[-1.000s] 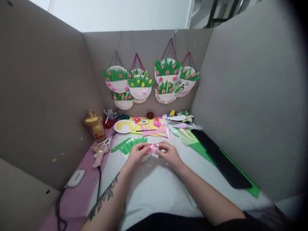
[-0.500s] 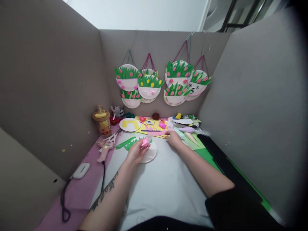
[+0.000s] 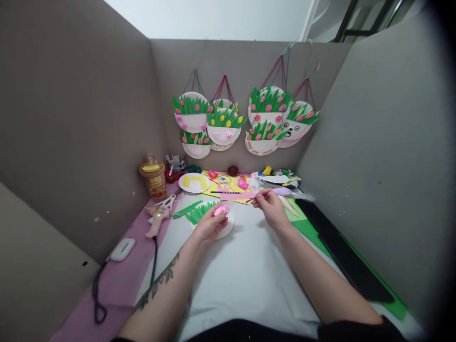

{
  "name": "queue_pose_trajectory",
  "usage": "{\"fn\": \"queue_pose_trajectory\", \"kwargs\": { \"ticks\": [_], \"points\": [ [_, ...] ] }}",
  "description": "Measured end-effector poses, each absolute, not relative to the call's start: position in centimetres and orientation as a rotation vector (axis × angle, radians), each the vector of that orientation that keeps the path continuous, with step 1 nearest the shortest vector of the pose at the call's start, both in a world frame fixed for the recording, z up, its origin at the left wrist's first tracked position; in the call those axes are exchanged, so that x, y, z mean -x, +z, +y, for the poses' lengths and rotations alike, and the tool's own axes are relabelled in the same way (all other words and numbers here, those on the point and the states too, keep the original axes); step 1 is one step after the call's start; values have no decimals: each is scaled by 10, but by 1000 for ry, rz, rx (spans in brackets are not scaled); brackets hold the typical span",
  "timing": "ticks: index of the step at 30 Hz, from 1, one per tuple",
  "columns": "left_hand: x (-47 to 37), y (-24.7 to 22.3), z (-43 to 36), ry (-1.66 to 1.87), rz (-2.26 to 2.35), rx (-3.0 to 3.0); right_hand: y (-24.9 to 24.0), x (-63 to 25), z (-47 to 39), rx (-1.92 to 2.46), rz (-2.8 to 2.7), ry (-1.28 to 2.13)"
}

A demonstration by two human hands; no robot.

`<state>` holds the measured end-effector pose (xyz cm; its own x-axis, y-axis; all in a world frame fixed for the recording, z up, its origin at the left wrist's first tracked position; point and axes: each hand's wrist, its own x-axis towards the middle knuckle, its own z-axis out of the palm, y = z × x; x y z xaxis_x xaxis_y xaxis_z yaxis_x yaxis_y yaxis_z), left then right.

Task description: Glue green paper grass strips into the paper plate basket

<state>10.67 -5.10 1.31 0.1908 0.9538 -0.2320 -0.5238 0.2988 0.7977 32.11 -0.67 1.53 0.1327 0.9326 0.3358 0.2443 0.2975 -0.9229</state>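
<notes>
My left hand [image 3: 212,224] is closed around a soft pink lump [image 3: 221,209] that looks like modelling clay, possibly with clear wrap at its edge. Below and behind that hand is a white paper plate [image 3: 227,229] with green paper grass [image 3: 203,211], partly hidden by my fingers. My right hand [image 3: 270,207] pinches a thin dark-pink stick-like tool [image 3: 249,200], its tip pointing left. It is raised just in front of the pink paper [image 3: 235,195], on which a dark dotted pencil-like stick [image 3: 225,192] lies.
Decorated paper-plate baskets [image 3: 226,135] hang on the grey back panel. A pink glue gun [image 3: 156,223] with a cord lies left, beside a lidded cup [image 3: 154,180]. Another plate with yellow shapes [image 3: 194,189] lies at the back. A black flat object [image 3: 345,251] runs along the right.
My right hand has lifted from the pink paper area and moved slightly right, now with a thin dark-pink tool in its fingers. My left hand still holds the pink lump, shifted slightly right.
</notes>
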Motion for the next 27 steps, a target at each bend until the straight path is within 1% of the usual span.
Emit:
{"fn": "queue_pose_trajectory", "kwargs": {
  "ticks": [2,5,13,20,27],
  "points": [
    [-107,10,-52,1101,842,-714,22,-316,-26,969,-1159,834],
    [-106,9,-53,1039,843,-808,28,-309,-45,872,-1040,888],
    [-109,15,-58,948,812,-880,21,-310,-53,876,-1061,844],
    [-111,19,-61,941,780,-894,22,-306,-58,864,-1127,995],
    [-110,20,-60,932,764,-941,28,-304,-63,931,-1209,945]
  ]
}}
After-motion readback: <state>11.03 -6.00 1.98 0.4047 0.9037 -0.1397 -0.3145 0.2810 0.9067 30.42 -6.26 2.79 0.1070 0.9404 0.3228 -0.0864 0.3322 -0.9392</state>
